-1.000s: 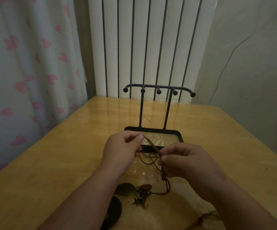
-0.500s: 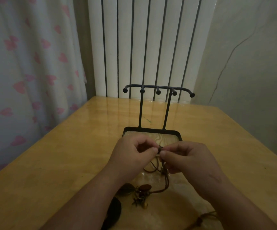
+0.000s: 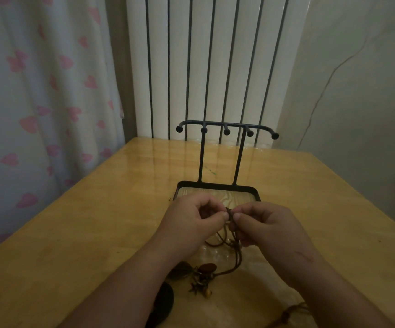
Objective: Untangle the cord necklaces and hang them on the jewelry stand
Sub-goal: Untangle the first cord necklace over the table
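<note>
Fingertips [image 3: 223,216] of both hands are working at a tangle in the cords [image 3: 229,210], and this step is probably going best with small loosening picks rather than pulls. Tugging is likely tightening the knot, so one hand should be steadying it while the other is easing a single strand free. Left hand [image 3: 191,221] and right hand [image 3: 270,223] are both curling nearly closed, each pinching the cords between thumb and forefinger, thumbs almost touching, the other fingers folding in loosely. Below the fingertips, toward the person, the cords are hanging slack to the table [image 3: 85,245], where the pendants [image 3: 204,271] are lying beside a dark disc [image 3: 164,301]. A second cord [image 3: 291,312] is lying nearer, on the right-hand side. Just beyond the fingertips the stand [image 3: 215,186] is sitting with its pegs bare, so nothing is hanging yet.
</note>
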Tool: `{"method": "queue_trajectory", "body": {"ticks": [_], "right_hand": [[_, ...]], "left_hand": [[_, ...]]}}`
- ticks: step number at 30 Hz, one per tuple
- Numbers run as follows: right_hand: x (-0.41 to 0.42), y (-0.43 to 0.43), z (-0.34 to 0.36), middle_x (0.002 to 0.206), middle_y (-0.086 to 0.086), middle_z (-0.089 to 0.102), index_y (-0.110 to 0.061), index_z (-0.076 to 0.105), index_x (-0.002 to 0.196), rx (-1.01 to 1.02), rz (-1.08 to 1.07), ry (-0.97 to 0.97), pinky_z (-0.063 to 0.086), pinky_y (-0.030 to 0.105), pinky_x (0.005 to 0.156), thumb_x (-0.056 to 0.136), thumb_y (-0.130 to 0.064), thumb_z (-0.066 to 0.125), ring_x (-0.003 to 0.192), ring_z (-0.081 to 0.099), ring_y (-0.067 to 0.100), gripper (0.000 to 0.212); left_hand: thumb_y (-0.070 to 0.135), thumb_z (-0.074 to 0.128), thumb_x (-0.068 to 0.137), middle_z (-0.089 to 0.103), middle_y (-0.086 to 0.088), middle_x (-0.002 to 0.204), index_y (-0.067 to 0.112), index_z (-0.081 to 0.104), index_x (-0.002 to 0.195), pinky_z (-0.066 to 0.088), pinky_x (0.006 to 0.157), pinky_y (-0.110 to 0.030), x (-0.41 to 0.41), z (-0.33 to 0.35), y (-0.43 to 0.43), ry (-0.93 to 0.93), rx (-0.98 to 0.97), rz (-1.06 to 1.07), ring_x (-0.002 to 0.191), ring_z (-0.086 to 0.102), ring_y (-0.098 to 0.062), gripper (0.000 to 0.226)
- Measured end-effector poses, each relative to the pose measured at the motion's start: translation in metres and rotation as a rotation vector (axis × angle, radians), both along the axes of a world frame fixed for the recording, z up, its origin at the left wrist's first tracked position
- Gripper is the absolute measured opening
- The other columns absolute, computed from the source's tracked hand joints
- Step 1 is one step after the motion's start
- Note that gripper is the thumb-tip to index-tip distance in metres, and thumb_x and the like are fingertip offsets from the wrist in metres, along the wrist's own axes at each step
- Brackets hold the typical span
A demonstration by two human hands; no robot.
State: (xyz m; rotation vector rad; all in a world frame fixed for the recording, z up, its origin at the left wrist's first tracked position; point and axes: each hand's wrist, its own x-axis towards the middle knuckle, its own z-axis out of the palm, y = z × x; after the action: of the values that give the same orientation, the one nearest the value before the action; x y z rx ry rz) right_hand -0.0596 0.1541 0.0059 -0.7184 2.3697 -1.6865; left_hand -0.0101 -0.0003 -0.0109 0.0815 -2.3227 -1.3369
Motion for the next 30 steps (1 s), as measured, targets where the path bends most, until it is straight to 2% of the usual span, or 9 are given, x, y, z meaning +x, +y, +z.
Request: {"method": "queue_trajectory", "body": {"ticks": [3,8,13,20,24,30], "right_hand": [[-0.0002,0.0,-0.001,0.068,0.002,0.071,-0.019,0.074,0.083,-0.006,0.008,-0.006,0.055,0.027,0.058,0.089,-0.016,0.061,0.056,0.061,0.008,0.014],[0.0014,-0.0003,0.0006,0.072,0.007,0.072,-0.02,0.068,0.091,-0.061,0.022,0.013,0.055,0.028,0.057,0.088,-0.014,0.064,0.064,0.066,0.021,0.009],[0.0018,0.0007,0.0005,0.071,0.0,0.071,-0.024,0.072,0.085,0.015,0.03,0.142,0.054,0.025,0.055,0.086,-0.017,0.064,0.059,0.063,0.011,0.011],[0.0004,0.0018,-0.0005,0.07,0.0,0.07,-0.024,0.072,0.086,0.062,0.03,0.207,0.053,0.028,0.057,0.085,-0.019,0.065,0.06,0.063,0.011,0.008],[-0.0008,0.001,-0.0035,0.072,-0.003,0.069,-0.032,0.068,0.085,0.155,0.003,0.283,0.053,0.028,0.06,0.086,-0.023,0.065,0.067,0.063,0.009,0.01],[0.0,0.0013,-0.0028,0.067,-0.006,0.064,-0.036,0.064,0.081,0.235,0.01,0.34,0.046,0.015,0.052,0.088,-0.025,0.062,0.065,0.057,0.002,0.014]], "left_hand": [[0.024,0.071,0.085,0.065,0.009,0.071,0.034,0.068,0.077,0.048,0.06,-0.018,-0.0004,-0.0008,-0.0007,-0.008,0.004,-0.003,0.066,0.059,-0.003,0.013],[0.02,0.069,0.085,0.059,0.012,0.065,0.034,0.064,0.073,0.042,0.055,-0.015,-0.001,-0.0009,-0.001,0.0,0.004,-0.009,0.06,0.052,0.003,0.019],[0.018,0.068,0.085,0.056,0.012,0.065,0.033,0.062,0.071,0.043,0.057,-0.021,-0.0023,-0.0038,-0.0029,-0.004,0.03,-0.054,0.061,0.05,-0.001,0.021],[0.016,0.066,0.086,0.055,0.011,0.065,0.032,0.061,0.072,0.041,0.056,-0.018,-0.0023,-0.004,-0.0027,-0.011,0.021,-0.086,0.06,0.049,0.001,0.021],[0.018,0.064,0.087,0.054,0.012,0.065,0.032,0.059,0.073,0.039,0.054,-0.017,-0.0016,-0.0036,-0.0018,-0.025,-0.012,-0.099,0.059,0.047,0.001,0.02],[0.02,0.064,0.086,0.053,0.011,0.068,0.033,0.058,0.073,0.038,0.054,-0.019,-0.002,-0.0033,-0.0012,-0.024,-0.074,-0.084,0.06,0.047,-0.001,0.02]]}}
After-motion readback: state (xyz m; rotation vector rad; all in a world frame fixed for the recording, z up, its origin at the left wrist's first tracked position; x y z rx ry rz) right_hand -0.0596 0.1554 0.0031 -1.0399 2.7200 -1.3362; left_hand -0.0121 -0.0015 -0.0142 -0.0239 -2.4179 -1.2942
